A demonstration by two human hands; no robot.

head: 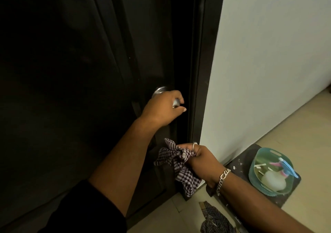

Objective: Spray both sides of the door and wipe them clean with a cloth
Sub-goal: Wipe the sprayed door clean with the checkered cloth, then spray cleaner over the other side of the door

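Observation:
A dark door (80,71) fills the left and middle of the view, set in a dark frame (202,71). My left hand (162,108) grips the silver door knob (176,103), whose round base plate (159,90) shows just above my knuckles. Lower, close to the door's edge, my right hand (200,158) holds a bunched checked cloth (179,164) that hangs down. A spray bottle (275,176) with a pink and blue head lies in a teal basin (258,159) on the floor at the right.
A white wall (268,53) stands right of the door frame. The basin sits on a dark mat (238,163) on the pale tiled floor (304,134). Another checked cloth (215,218) lies on the floor near the bottom edge.

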